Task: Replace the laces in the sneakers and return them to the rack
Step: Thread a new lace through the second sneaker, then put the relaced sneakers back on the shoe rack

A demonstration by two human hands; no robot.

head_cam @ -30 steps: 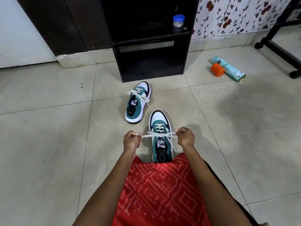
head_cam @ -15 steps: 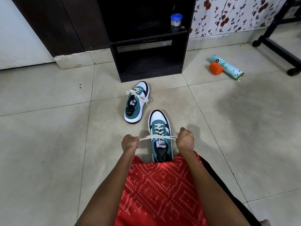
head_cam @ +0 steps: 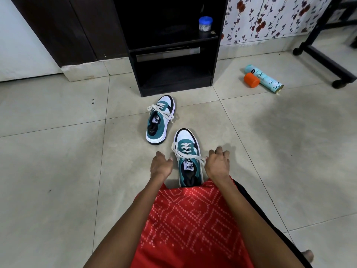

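Two teal, white and black sneakers stand on the tiled floor. The near sneaker (head_cam: 187,151) sits just ahead of my red-clad lap, its white laces (head_cam: 186,154) tied in a bow with loops lying loose to both sides. My left hand (head_cam: 160,165) hovers at its left side and my right hand (head_cam: 218,163) at its right, both with fingers spread and holding nothing. The far sneaker (head_cam: 160,120) stands laced, angled toward the black rack (head_cam: 215,55), whose lower shelf holds nothing visible.
A blue-lidded jar (head_cam: 205,23) stands on the rack's upper shelf. An orange cap (head_cam: 251,79) and a pale teal can (head_cam: 264,78) lie on the floor to the right. A black wheeled stand (head_cam: 328,60) occupies the far right. A dark cabinet (head_cam: 77,29) is at left.
Both hands were pulling the near sneaker's lace ends taut sideways. They have let go, and the bow now lies slack on the shoe with the hands open beside it.
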